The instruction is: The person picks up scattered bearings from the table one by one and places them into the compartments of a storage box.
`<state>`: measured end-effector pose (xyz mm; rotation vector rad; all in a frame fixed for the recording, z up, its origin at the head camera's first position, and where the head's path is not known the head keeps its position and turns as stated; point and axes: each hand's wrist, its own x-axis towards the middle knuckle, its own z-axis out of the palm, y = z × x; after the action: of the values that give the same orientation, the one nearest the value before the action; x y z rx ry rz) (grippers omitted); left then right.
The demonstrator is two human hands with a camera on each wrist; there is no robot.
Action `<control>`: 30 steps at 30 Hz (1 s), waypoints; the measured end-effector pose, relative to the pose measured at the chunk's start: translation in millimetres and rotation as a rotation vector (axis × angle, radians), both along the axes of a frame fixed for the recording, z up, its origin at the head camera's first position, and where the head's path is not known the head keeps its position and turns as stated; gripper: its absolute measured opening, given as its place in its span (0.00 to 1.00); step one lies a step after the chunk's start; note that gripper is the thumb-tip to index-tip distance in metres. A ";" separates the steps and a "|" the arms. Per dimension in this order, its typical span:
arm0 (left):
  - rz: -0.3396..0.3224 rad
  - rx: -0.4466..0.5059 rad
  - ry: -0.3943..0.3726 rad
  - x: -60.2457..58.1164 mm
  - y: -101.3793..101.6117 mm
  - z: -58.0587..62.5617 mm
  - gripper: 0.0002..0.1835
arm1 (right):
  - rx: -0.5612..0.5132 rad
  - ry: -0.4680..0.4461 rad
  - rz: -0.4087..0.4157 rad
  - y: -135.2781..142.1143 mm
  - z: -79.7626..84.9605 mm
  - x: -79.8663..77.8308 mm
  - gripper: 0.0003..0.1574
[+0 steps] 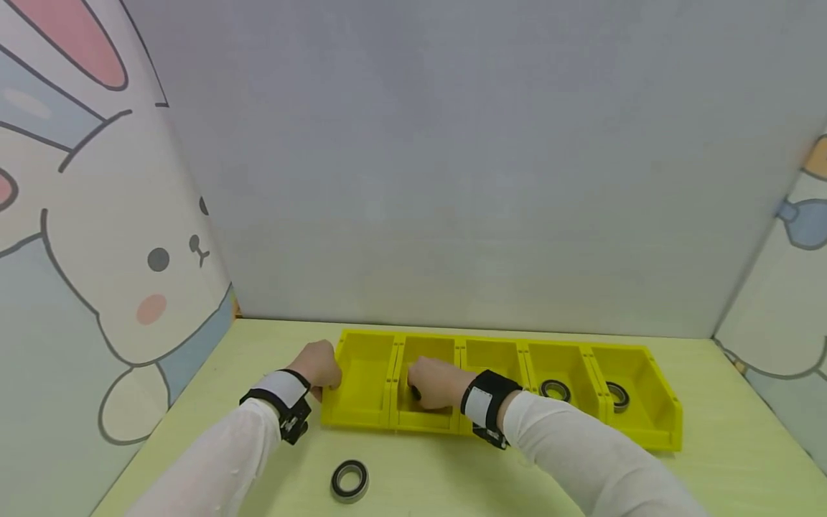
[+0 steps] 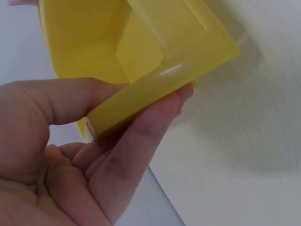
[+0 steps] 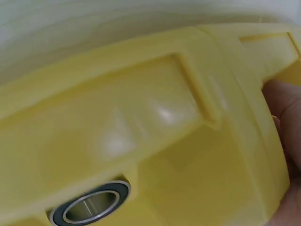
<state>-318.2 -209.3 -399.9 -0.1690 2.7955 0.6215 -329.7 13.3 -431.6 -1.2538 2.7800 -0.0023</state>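
Observation:
A row of joined yellow bins (image 1: 355, 418) stands on the table. My left hand (image 1: 316, 365) grips its left side wall; the left wrist view shows thumb and fingers (image 2: 141, 132) pinching the yellow edge. Inside the second compartment from the left is my right hand (image 1: 436, 383), fingers curled round a dark-edged ring bearing (image 1: 416, 393), mostly hidden. At the right wrist view's edge, part of this hand (image 3: 287, 117) shows behind a divider. Another bearing (image 3: 124, 189) lies in the compartment beside it. One loose bearing (image 1: 365, 475) lies on the table in front.
The two rightmost compartments each hold a bearing, one (image 1: 566, 395) partly behind the right forearm, the other (image 1: 625, 399) against a divider. A grey wall (image 1: 478, 179) rises behind the bins, with cartoon-printed panels (image 1: 123, 301) at the sides.

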 end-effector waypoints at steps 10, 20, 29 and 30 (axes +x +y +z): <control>-0.013 0.010 0.005 0.5 1.2 -0.7 0.10 | 0.034 0.056 -0.035 1.1 -9.3 4.3 0.14; -0.006 0.025 0.011 -1.8 2.4 -2.8 0.10 | 0.073 0.142 -0.021 7.6 -14.7 7.9 0.09; 0.002 0.025 -0.003 -3.0 10.3 -3.4 0.10 | 0.228 0.358 -0.005 10.8 17.5 45.5 0.37; 0.001 0.023 -0.004 -2.9 10.6 -3.4 0.10 | 0.225 0.362 0.023 9.7 20.0 52.1 0.38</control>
<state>-321.2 -198.8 -403.4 -0.1671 2.7836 0.6522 -277.6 23.0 -411.6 -1.3415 2.9453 0.5771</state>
